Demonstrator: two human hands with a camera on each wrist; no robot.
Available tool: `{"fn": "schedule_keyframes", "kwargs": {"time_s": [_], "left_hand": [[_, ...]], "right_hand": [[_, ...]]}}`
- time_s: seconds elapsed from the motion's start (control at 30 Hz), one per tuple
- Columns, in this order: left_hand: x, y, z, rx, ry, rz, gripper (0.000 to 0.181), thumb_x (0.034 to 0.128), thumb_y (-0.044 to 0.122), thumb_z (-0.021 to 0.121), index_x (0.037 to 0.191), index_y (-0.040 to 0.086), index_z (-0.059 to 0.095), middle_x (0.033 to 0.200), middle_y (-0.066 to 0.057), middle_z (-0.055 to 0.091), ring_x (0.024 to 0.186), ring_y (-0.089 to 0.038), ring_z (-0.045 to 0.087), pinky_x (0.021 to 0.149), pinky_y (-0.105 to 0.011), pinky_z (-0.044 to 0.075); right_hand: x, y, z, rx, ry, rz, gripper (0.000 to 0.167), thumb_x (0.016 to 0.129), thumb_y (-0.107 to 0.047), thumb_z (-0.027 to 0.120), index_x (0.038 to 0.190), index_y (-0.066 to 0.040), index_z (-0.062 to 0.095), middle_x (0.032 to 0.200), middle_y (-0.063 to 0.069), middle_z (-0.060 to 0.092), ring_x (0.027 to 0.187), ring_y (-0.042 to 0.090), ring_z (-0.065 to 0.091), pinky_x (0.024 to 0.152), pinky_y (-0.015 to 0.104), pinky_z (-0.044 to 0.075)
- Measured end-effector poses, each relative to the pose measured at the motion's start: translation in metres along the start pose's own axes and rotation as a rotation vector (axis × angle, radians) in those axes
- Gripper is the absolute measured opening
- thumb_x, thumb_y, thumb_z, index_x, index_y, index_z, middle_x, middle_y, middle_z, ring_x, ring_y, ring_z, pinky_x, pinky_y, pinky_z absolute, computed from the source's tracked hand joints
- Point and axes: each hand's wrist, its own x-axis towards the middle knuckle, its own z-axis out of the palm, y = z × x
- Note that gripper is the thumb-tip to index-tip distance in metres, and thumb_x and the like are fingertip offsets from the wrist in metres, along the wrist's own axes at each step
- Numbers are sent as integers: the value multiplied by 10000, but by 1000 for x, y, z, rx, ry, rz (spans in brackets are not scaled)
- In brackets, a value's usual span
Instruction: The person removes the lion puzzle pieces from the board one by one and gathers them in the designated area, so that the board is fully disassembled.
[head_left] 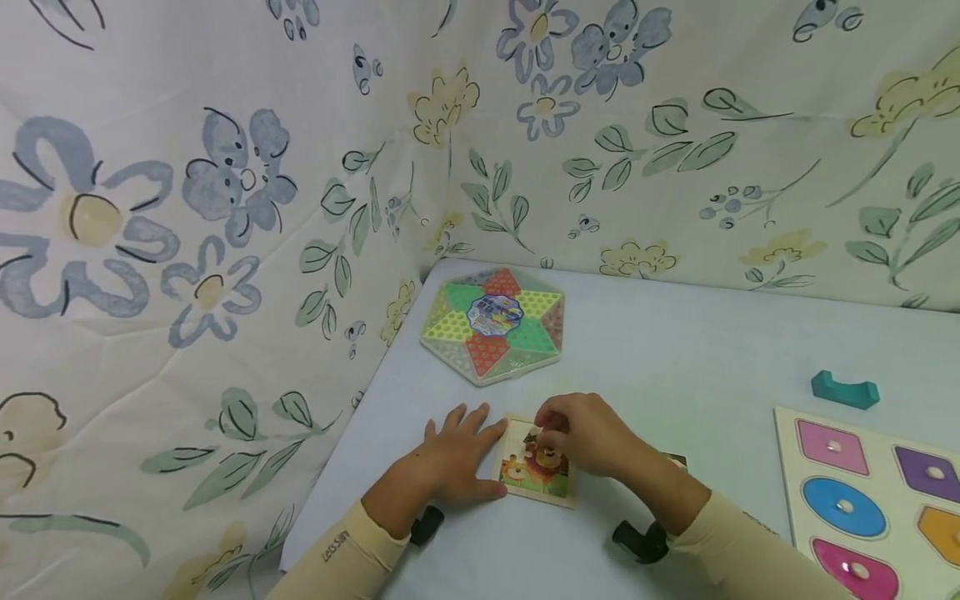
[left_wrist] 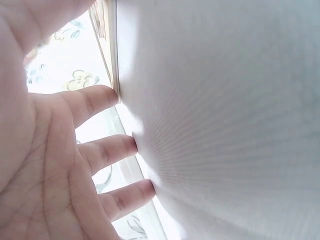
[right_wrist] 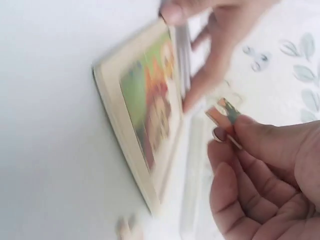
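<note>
We're likely mid-assembly: our right grip (head_left: 588,429) pinches a puzzle piece (right_wrist: 218,116), left grip (head_left: 457,454) spread against the tray (right_wrist: 122,120); placing calls for aligning.

**Item placement recorded**

The picture puzzle (head_left: 537,498) is placed on the worktop (head_left: 697,367). Behind it, slightly left, the game board (head_left: 495,317) is set. The shape board (head_left: 902,504) is positioned well to the right, with the block (head_left: 845,392) just behind.
</note>
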Motion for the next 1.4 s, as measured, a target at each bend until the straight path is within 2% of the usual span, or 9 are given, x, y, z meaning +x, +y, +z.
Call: {"fn": "schedule_keyframes", "kwargs": {"time_s": [0.17, 0.33, 0.5, 0.6, 0.83, 1.17, 1.4], "left_hand": [[1, 0, 1, 6, 4, -8, 918, 862, 651, 707, 1620, 333, 299, 1710, -43, 207, 1557, -415, 168, 1136, -755, 232], [3, -1, 2, 15, 4, -11, 920, 860, 648, 710, 1621, 336, 296, 1712, -37, 201, 1558, -413, 162, 1137, -758, 226], [2, -1, 0, 2, 0, -18, 919, 859, 641, 715, 1619, 326, 305, 1711, -38, 204, 1559, -410, 160, 1142, -756, 219], [0, -1, -1, -8, 2, -16, 914, 859, 630, 723, 1616, 317, 317, 1707, -45, 215, 1556, -412, 168, 1139, -758, 221], [-2, 3, -2, -5, 4, -5, 912, 859, 625, 725, 1614, 304, 326, 1703, -56, 226, 1551, -420, 179, 1132, -761, 232], [-2, 3, -1, -10, 8, -3, 910, 861, 619, 729, 1614, 300, 328, 1703, -57, 226, 1554, -419, 174, 1134, -759, 230], [-1, 2, 0, -8, 9, -2, 915, 857, 626, 730, 1613, 300, 330, 1702, -59, 229, 1552, -420, 176, 1132, -761, 231]], "right_hand": [[-19, 12, -25, -16, -27, 42, 70, 898, -129, 787, 948, -157, 745, 809, -82, 675, 754, 95, 621, 653, 285, 522], [-36, 24, -34, -17, -99, 104, 87, 872, -75, 792, 921, -141, 760, 752, -87, 686, 712, 106, 629, 642, 297, 510], [-40, 34, -25, -38, -131, 144, 97, 852, -62, 806, 873, -147, 763, 737, -84, 675, 738, 129, 588, 661, 295, 506], [-39, 37, -16, -74, -115, 164, 99, 847, -53, 808, 866, -140, 765, 709, -86, 657, 752, 130, 564, 676, 291, 497], [-41, 37, -3, -129, -65, 182, 87, 866, -43, 787, 894, -121, 762, 612, -82, 617, 682, 115, 543, 619, 263, 467], [-42, 33, -3, -243, -26, 142, 95, 850, -62, 807, 877, -149, 780, 768, -66, 630, 764, 132, 518, 659, 294, 464], [-42, 33, -2, -249, -31, 146, 85, 857, -68, 803, 880, -146, 779, 783, -50, 629, 773, 143, 520, 664, 299, 468]]}}
